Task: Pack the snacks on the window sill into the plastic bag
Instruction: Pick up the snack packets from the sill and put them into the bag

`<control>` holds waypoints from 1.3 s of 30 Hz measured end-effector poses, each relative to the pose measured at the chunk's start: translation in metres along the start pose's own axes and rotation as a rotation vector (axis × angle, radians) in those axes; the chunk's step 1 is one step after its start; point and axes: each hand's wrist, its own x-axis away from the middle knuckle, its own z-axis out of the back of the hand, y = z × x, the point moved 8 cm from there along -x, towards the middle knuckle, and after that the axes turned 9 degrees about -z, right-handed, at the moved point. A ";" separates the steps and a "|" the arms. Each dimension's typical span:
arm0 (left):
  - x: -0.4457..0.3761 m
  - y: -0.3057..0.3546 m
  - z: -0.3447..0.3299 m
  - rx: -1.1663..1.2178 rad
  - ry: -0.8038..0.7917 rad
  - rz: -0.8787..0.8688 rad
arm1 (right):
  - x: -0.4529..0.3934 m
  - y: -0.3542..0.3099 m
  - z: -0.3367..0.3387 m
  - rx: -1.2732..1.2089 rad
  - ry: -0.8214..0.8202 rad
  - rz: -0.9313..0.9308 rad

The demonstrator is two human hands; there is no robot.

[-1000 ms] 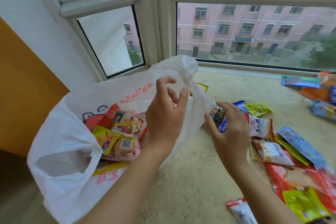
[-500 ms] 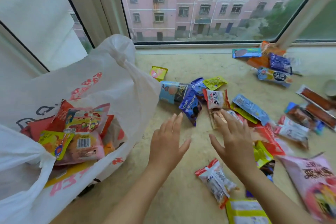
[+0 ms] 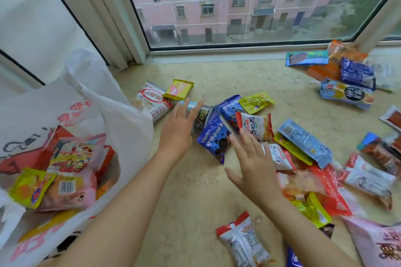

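Head view: my hands left the bag [image 3: 71,102] for the snacks [image 3: 213,138].
Left hand [image 3: 176,129] and right hand [image 3: 252,162] spread, empty; many remained.

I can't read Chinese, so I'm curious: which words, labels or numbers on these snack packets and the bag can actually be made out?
"可可小饼干": dark blue cookie packet between the hands.
"Shrimp Flakes", roughly: white packet with a red oval, small print.
Red characters on the white plastic bag: crumpled, unreadable.
Barcode digits on the pink packet inside the bag: too small.
Other packets: blurred.
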 end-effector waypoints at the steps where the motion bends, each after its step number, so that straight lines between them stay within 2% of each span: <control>1: -0.008 -0.002 -0.005 -0.050 -0.049 -0.036 | -0.008 -0.004 -0.007 -0.020 -0.023 0.010; 5: -0.029 -0.007 -0.021 -0.211 -0.149 -0.127 | -0.031 -0.016 -0.029 -0.048 -0.092 0.033; 8: -0.038 -0.004 -0.034 -0.244 -0.171 -0.176 | -0.041 -0.016 -0.038 -0.033 -0.125 0.040; 14: -0.042 -0.004 -0.041 -0.191 -0.066 -0.214 | -0.049 -0.014 -0.046 -0.061 -0.124 0.086; 20: -0.042 -0.001 -0.034 -0.155 0.079 -0.350 | -0.055 -0.020 -0.049 -0.149 -0.116 0.041; 23: -0.042 0.000 -0.031 -0.135 0.091 -0.363 | -0.057 -0.020 -0.046 -0.162 -0.094 0.012; 27: -0.037 0.000 -0.020 -0.070 0.062 -0.296 | -0.054 -0.015 -0.028 -0.213 -0.040 -0.018; 33: -0.006 0.004 0.008 0.114 0.157 -0.075 | -0.040 -0.006 0.018 -0.336 0.027 -0.037; 39: 0.047 0.025 0.035 0.182 0.249 -0.058 | -0.014 0.000 0.069 -0.288 0.086 -0.033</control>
